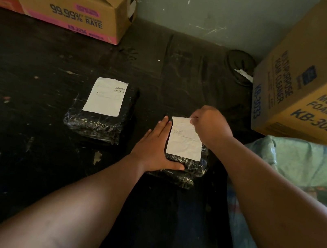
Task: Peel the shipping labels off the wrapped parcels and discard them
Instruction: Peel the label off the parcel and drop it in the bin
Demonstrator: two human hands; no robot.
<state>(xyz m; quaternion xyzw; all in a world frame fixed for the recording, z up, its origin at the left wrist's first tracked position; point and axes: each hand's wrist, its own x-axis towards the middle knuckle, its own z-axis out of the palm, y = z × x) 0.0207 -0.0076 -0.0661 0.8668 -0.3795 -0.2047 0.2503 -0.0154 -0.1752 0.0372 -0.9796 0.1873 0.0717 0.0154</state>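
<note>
Two black plastic-wrapped parcels lie on the dark floor. The near parcel (185,168) carries a white shipping label (183,140). My left hand (155,144) lies flat along its left side with the thumb wrapped around the front edge, holding it down. My right hand (207,124) pinches the label's far right corner between fingertips. The far parcel (96,121) sits to the left, apart from both hands, with its own white label (106,96) flat on top.
A cardboard box (69,8) stands open at the back left by the wall. A tilted carton marked foam cleaner (305,86) is at the right. A pale plastic sack (305,167) lies at my right. A dark round object (240,65) with white paper sits by the wall.
</note>
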